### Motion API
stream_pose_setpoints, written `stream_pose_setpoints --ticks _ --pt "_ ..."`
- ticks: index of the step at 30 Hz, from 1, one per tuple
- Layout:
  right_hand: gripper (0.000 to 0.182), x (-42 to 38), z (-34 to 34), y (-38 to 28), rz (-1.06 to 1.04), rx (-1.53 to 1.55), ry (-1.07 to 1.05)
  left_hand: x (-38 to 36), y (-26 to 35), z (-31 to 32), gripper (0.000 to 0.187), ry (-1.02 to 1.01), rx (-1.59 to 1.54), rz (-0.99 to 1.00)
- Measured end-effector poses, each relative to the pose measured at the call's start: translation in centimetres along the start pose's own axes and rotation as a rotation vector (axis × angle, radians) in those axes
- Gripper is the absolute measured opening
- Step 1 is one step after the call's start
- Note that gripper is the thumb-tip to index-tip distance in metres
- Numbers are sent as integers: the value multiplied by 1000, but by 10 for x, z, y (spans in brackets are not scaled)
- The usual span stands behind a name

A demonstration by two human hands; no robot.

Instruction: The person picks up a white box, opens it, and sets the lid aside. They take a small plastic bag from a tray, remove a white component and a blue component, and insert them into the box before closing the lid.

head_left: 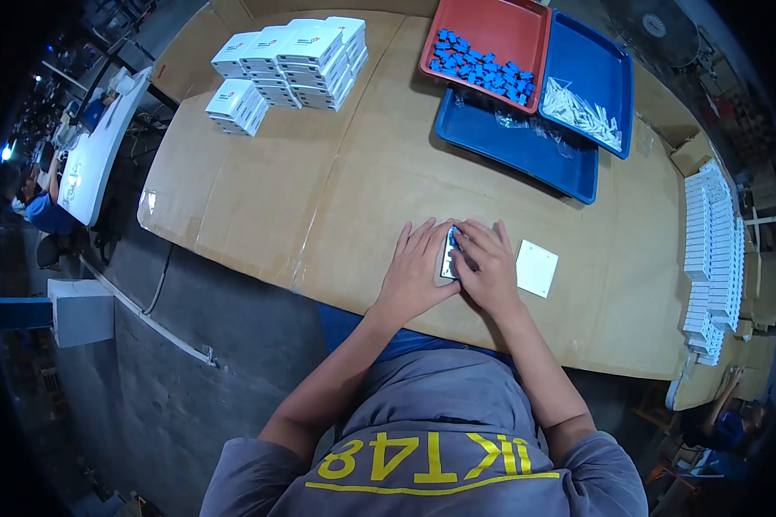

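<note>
Between my two hands lies a white casing (pixel 449 257) with dark slots and a bit of blue at its far end; most of it is covered by fingers. My left hand (pixel 418 269) rests along its left side, fingers held together against it. From the right, my right hand (pixel 489 265) grips the same casing, its thumb and fingers bent over the top. Just right of that hand, a flat white square plate (pixel 537 268) with small holes near its corners lies on the cardboard-covered table (pixel 379 181).
Stacked white boxes (pixel 289 65) stand at the far left. At the back right, a red tray (pixel 491 26) holds blue pieces and a blue tray (pixel 591 69) white strips; another blue tray (pixel 517 151) sits below. White stacks (pixel 711 250) line the right edge. Other people sit at both sides.
</note>
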State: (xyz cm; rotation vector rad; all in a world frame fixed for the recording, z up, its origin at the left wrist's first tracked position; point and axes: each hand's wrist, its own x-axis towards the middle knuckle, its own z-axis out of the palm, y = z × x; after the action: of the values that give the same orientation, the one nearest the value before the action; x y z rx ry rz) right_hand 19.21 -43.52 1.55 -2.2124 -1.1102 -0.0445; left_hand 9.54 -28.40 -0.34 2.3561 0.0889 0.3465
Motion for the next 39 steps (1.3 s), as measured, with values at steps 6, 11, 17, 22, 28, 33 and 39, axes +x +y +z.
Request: stream_pose_setpoints --ticks 6,11,17,22,28,33,39 --pt "34 5 -25 2 32 -54 -118 0 0 -1 95 -24 22 25" --pt "45 -19 -79 37 144 16 -38 0 -4 2 98 106 27 22" --pt "57 -60 -111 52 399 74 -212 2 19 -2 100 60 138 -23" --pt "41 -59 -112 41 351 18 -147 -1 11 9 96 103 165 -1" --pt "28 -62 -94 66 322 157 -18 -6 15 2 90 209 -287 -23" --pt "28 -49 -103 47 223 102 -69 -11 15 14 89 353 -753 -57" --pt "28 -56 -97 51 94 -14 -43 -14 25 5 72 443 -1187 -280"
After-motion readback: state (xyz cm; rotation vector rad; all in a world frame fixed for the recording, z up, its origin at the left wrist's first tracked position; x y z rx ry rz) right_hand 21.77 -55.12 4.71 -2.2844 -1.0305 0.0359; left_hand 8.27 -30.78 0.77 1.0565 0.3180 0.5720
